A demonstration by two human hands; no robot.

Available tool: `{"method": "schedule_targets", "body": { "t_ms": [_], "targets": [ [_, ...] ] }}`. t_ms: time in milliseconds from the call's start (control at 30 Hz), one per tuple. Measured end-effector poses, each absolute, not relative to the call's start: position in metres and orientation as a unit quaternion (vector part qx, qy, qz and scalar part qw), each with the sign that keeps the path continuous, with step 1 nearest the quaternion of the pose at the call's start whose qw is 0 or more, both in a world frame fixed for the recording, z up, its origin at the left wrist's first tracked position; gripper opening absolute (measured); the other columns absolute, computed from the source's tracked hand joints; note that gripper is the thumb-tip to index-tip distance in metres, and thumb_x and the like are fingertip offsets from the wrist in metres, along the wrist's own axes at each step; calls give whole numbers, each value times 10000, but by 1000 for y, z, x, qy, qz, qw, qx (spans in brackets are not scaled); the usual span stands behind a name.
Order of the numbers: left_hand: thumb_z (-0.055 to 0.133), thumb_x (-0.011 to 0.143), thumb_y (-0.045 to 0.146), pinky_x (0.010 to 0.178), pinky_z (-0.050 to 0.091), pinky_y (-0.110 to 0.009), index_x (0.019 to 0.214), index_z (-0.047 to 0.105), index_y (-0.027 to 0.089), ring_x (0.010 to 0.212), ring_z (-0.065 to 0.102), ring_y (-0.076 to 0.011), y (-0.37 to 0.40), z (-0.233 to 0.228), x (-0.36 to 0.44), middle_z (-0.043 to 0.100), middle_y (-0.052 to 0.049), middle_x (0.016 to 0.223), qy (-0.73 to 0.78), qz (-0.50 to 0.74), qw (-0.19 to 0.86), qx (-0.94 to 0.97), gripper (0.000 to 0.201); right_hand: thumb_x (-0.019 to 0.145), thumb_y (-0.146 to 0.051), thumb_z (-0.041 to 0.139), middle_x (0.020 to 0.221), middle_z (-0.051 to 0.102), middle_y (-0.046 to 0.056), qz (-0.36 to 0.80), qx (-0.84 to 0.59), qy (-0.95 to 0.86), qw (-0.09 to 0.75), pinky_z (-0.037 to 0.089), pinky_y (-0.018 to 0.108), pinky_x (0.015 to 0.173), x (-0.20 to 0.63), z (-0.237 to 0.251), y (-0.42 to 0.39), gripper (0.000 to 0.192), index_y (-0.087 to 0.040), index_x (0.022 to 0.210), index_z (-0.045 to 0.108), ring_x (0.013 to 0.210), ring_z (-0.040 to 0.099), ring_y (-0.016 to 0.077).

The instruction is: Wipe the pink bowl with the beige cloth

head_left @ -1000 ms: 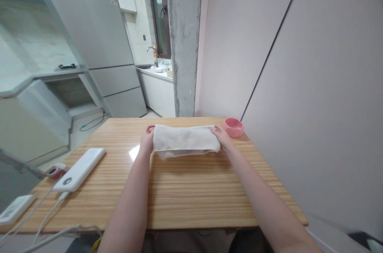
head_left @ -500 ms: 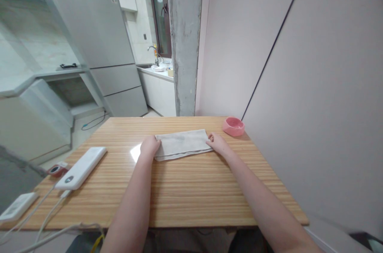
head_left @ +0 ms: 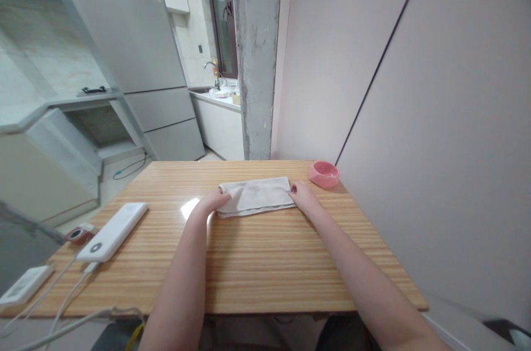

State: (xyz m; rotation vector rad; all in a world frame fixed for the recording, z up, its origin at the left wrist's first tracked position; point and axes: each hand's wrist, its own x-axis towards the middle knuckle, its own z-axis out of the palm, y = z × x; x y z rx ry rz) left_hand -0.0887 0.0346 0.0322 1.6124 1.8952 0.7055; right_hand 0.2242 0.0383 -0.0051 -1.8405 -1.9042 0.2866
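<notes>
A folded light grey cloth (head_left: 257, 196) lies across the middle of the wooden table (head_left: 274, 262), its layered edge facing me. My left hand (head_left: 216, 199) grips the cloth's left end, thumb on top and the other fingers mostly hidden beneath. At the opposite end, my right hand (head_left: 302, 195) pinches the right edge between thumb and fingers. The cloth's left end looks slightly raised from the tabletop.
A pink bowl (head_left: 324, 175) stands at the far right corner by the wall. On the left lie a white power bank (head_left: 114, 232) with cables, a red-brown roll (head_left: 78, 235) and a white box-like device (head_left: 25, 285). A fridge (head_left: 124, 30) stands beyond.
Both hands and the cloth have shifted slightly to the right and away from me. My left wrist has turned, with the fingers now further under the cloth's left end.
</notes>
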Motion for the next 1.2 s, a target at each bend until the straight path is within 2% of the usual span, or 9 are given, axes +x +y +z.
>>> {"method": "schedule_targets", "body": {
  "t_ms": [200, 400, 467, 567, 700, 867, 1000, 1100, 1200],
  "targets": [
    [587, 664, 223, 644, 493, -292, 696, 641, 169, 776, 673, -248, 33, 38, -92, 717, -92, 770, 707, 184, 306, 610, 82, 794, -172, 515, 651, 546, -12, 141, -699, -648, 267, 275, 243, 571, 224, 1, 38, 95, -195, 704, 532, 620, 450, 137],
    [576, 655, 167, 678, 491, -306, 722, 647, 167, 797, 679, -267, 34, 38, -90, 715, -99, 779, 727, 142, 262, 619, 98, 808, -205, 519, 671, 556, 1, 136, -704, -652, 245, 283, 249, 582, 222, -1, 39, 88, -187, 725, 540, 640, 469, 144],
    [594, 637, 146, 698, 491, -316, 771, 658, 155, 834, 680, -287, 32, 37, -91, 720, -122, 839, 733, 125, 246, 621, 149, 796, -185, 529, 732, 603, 20, 144, -710, -650, 231, 322, 250, 612, 221, -2, 38, 69, -171, 834, 586, 687, 516, 158],
    [643, 632, 150, 699, 493, -322, 1057, 638, 110, 867, 684, -307, 29, 39, -92, 713, -171, 962, 746, 92, 231, 618, 428, 757, -143, 554, 943, 667, 88, 137, -705, -660, 220, 409, 281, 731, 221, -2, 35, 369, -133, 1125, 578, 853, 591, 209],
    [654, 726, 264, 896, 468, -370, 1437, 341, 82, 1139, 593, -338, 27, 44, -87, 604, -239, 1235, 755, 135, 86, 636, 798, 786, -145, 528, 1347, 535, 177, 51, -657, -709, 250, 356, 369, 1043, 212, -3, 31, 543, -102, 1326, 492, 1248, 474, 270],
    [428, 930, 325, 1144, 272, -405, 1422, 414, 111, 1404, 347, -277, 19, 28, -38, 391, -191, 1505, 619, 164, 60, 765, 536, 933, -391, 451, 1541, 354, 135, 78, -546, -807, 210, 187, 413, 1182, 188, -11, 25, 557, -142, 1431, 427, 1440, 268, 260],
    [416, 913, 550, 1150, 132, -604, 1474, 368, 215, 1471, 180, -341, 5, 4, 6, 242, -156, 1584, 516, 76, 124, 844, 656, 952, -485, 399, 1579, 278, 127, 100, -558, -815, 120, 154, 464, 1181, 179, -16, 21, 612, -166, 1473, 380, 1463, 215, 304],
    [299, 953, 532, 1163, 124, -581, 1489, 349, 242, 1479, 172, -301, 9, -2, 7, 242, -128, 1588, 499, 83, 152, 849, 611, 949, -526, 386, 1586, 241, 158, 90, -608, -784, 91, 134, 487, 1175, 181, -15, 19, 660, -146, 1487, 354, 1461, 203, 347],
    [304, 966, 439, 1140, 106, -630, 1468, 388, 244, 1469, 188, -338, 24, 1, -19, 264, -136, 1580, 583, 91, 135, 796, 545, 937, -566, 390, 1578, 244, 183, 82, -643, -757, 87, 128, 510, 1166, 183, -12, 14, 695, -147, 1490, 351, 1449, 223, 371]
  ]
}}
